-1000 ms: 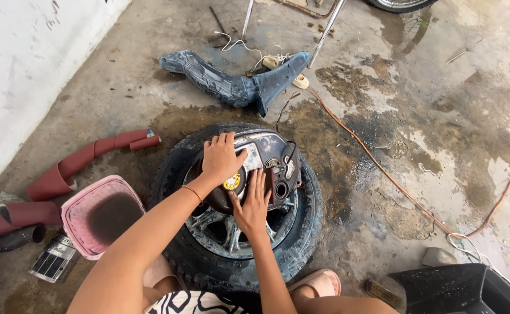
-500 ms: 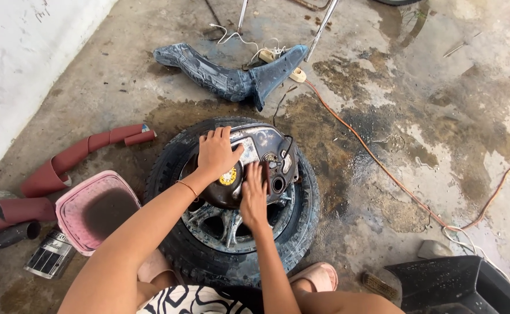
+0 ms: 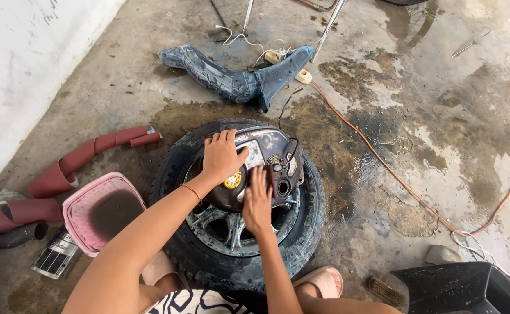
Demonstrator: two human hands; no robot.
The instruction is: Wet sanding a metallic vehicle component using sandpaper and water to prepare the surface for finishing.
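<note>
A dark, worn metal tank-like part [image 3: 261, 154] lies on top of a tyre with a spoked wheel [image 3: 310, 215] that rests flat on the wet concrete. My left hand [image 3: 220, 156] lies flat on the part's upper left side with its fingers spread. My right hand [image 3: 259, 197] presses a small reddish-brown sheet [image 3: 271, 177], which looks like sandpaper, against the part's front face, just left of a round opening. A round yellow sticker [image 3: 233, 180] sits between my two hands.
A pink tub [image 3: 101, 212] stands left of the tyre, with a strip of reddish-brown abrasive roll [image 3: 77, 163] curling beyond it. A blue-grey plastic panel [image 3: 232, 78] lies farther away. An orange cable [image 3: 383, 166] crosses the floor on the right. A black panel [image 3: 464, 288] is at lower right.
My right hand has slid slightly along the part's front face with the sheet. The view has shifted a little; my left hand stays pressed on the part.
</note>
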